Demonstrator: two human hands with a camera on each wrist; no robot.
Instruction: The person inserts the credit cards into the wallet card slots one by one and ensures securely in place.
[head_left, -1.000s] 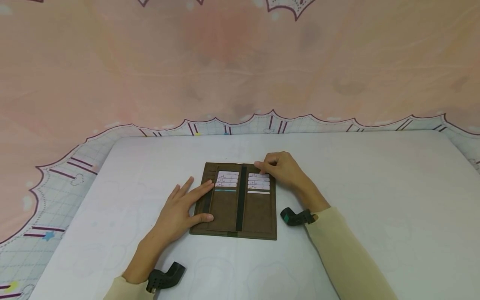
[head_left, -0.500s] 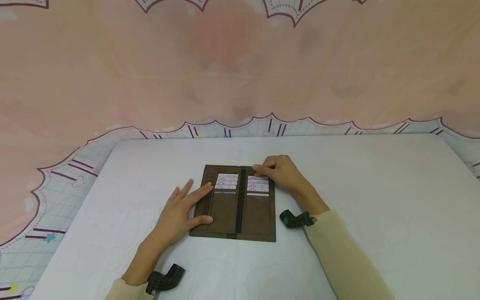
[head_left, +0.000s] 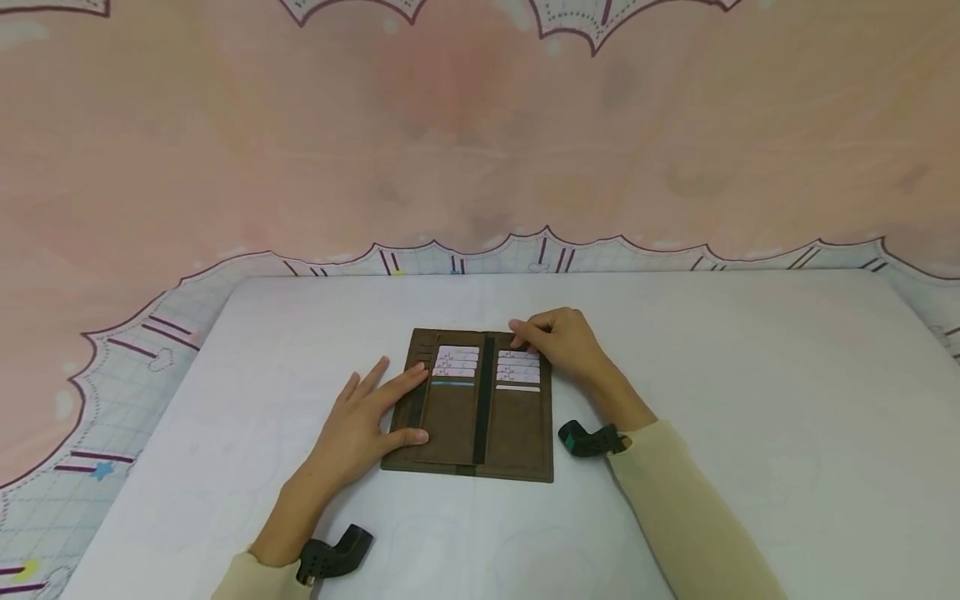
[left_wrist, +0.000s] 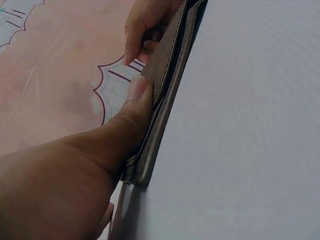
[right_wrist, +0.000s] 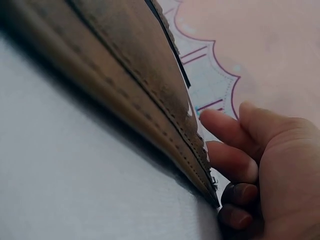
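Note:
A brown long wallet (head_left: 450, 425) lies unfolded on the white tabletop. Its left panel bears a stack of pale cards (head_left: 455, 362) in slots, and its right panel a similar row of cards (head_left: 517, 367). My left hand (head_left: 360, 421) rests with spread fingers on the wallet's left side, thumb and forefinger tips on the leather. At the upper right corner is my right hand (head_left: 558, 337), fingers loosely bent just above the top right card. In the right wrist view, its thumb (right_wrist: 255, 117) stands apart from the forefinger (right_wrist: 220, 122), and nothing shows between them.
Both wrists carry black cameras (head_left: 336, 553). The white tabletop (head_left: 750, 400) extends around the wallet to a straight far edge. Beyond it hangs a peach-coloured patterned cloth (head_left: 450, 142) with a scalloped white border.
My right thumb has lifted slightly away from the forefinger near the top right card. The left hand, wallet and cards stay in place; the head view has shifted a little.

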